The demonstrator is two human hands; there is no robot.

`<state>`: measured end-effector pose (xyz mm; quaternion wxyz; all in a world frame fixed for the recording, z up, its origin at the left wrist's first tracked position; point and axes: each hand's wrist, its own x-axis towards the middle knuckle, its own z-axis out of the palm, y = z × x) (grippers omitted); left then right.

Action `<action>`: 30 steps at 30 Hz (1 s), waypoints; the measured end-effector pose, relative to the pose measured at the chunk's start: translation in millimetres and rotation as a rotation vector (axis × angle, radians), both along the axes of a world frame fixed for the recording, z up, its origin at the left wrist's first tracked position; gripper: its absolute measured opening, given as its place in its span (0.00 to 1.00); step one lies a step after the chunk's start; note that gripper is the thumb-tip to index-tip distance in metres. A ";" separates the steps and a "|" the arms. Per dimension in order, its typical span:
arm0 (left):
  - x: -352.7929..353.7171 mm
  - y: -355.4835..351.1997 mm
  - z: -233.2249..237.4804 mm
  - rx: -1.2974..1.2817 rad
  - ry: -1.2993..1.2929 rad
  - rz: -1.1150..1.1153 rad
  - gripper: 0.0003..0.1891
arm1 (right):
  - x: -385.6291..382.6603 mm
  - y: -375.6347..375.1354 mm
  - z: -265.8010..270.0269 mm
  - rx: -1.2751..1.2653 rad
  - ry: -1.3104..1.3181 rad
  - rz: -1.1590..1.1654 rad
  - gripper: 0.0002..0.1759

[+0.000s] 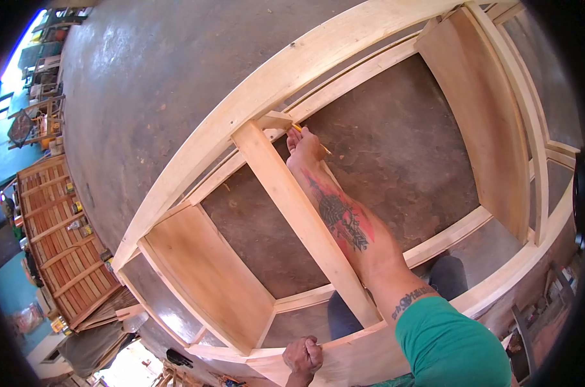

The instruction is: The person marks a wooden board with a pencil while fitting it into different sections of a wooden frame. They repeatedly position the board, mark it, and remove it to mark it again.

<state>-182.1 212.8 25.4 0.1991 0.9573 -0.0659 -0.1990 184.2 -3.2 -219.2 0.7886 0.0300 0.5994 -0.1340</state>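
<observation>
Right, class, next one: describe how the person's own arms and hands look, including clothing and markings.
The right arm has a plain green short sleeve, a large dark-and-red forearm tattoo and a smaller dark tattoo near the sleeve. The right hand and left hand are ungloved.

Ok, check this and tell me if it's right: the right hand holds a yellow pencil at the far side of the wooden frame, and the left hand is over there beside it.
Not quite: the left hand is at the near edge of the wooden frame, as the head view shows. The right hand does hold the yellow pencil at the far side.
</observation>
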 end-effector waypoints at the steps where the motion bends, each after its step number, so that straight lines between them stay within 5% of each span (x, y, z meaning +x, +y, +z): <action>1: 1.2 -0.4 0.3 -0.020 0.005 0.003 0.16 | 2.0 1.0 0.4 -0.003 -0.009 -0.014 0.12; 24: 0.3 3.7 -4.0 -0.025 -0.064 -0.037 0.12 | 3.5 -9.5 -21.7 -0.076 -0.012 0.024 0.12; 26: 3.3 3.9 -5.3 -0.016 -0.064 -0.047 0.11 | -8.6 -19.3 -16.8 -0.092 -0.072 0.154 0.14; 29: 3.7 3.4 -7.1 -0.057 -0.091 0.011 0.11 | -31.5 -40.2 -30.2 -0.511 -0.030 0.480 0.11; 30: 5.1 7.6 -11.2 -0.057 -0.072 0.001 0.11 | -43.7 -55.5 1.1 -0.573 -0.051 0.547 0.12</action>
